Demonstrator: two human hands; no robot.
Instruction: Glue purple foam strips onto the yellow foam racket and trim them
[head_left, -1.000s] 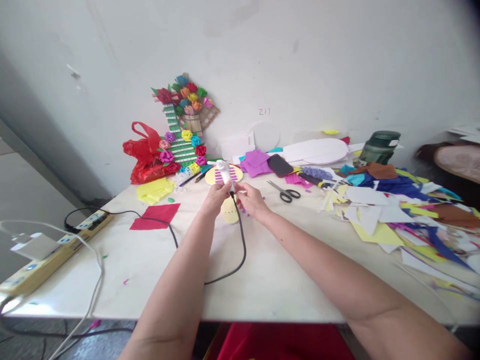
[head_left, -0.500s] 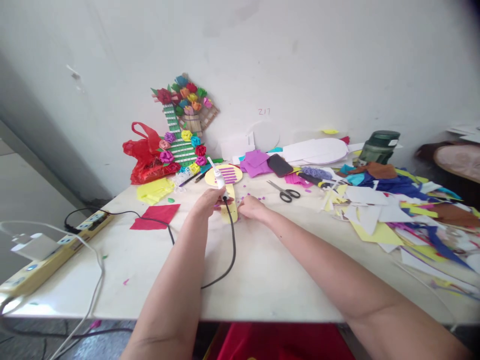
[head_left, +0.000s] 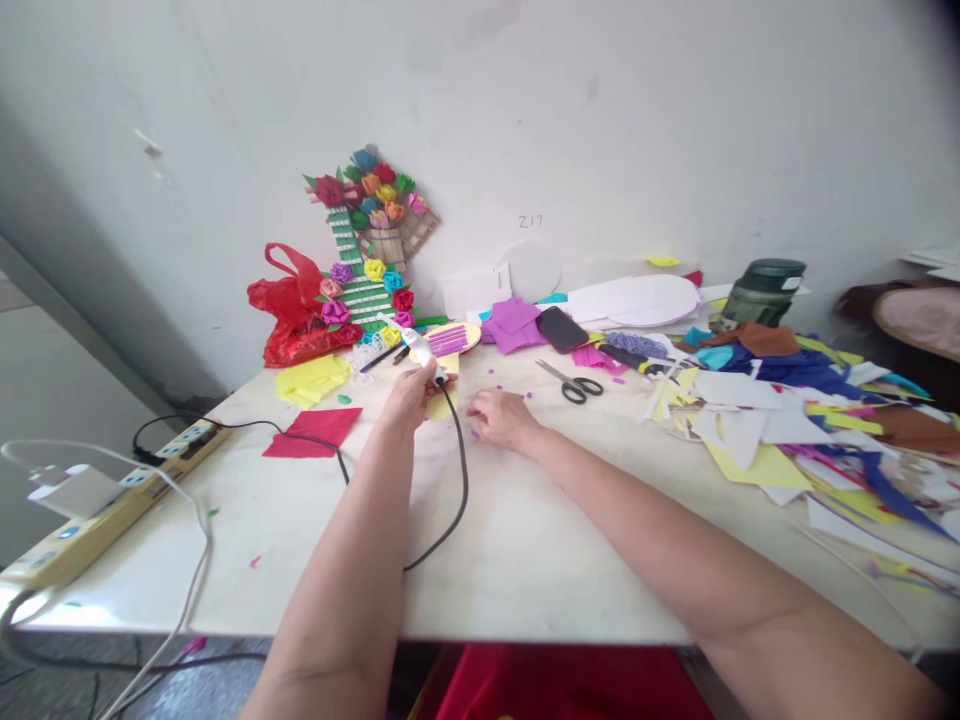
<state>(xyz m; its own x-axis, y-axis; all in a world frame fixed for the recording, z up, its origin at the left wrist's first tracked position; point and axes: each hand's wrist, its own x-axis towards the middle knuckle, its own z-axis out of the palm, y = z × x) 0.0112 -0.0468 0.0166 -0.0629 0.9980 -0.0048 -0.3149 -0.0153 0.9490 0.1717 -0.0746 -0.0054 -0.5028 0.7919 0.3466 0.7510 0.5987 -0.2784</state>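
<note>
My left hand (head_left: 410,396) is closed round a white corded glue gun (head_left: 420,352), its nozzle tilted up and to the left. Under and beyond that hand lies a yellow cutout with an oval end (head_left: 472,337) crossed by purple strips (head_left: 448,341); its narrow part is partly covered by the fingers. To the right of the cutout, my right hand (head_left: 501,418) rests low over the table with its fingers curled together. Small purple bits (head_left: 529,395) are scattered around it, and whatever its fingertips may hold is too small to make out.
Black-handled scissors (head_left: 574,385) lie to the right, near purple sheets (head_left: 514,326) and a dark phone-like slab (head_left: 561,329). Paper scraps (head_left: 750,400) cover the right side. Decorated flower crafts (head_left: 367,290) and a red bag (head_left: 289,310) stand behind. A power strip (head_left: 112,515) lies left.
The glue gun has tipped further to the left in my left hand. The yellow cutout's narrow end has shifted left and away. My right hand has turned slightly, its fingers still curled.
</note>
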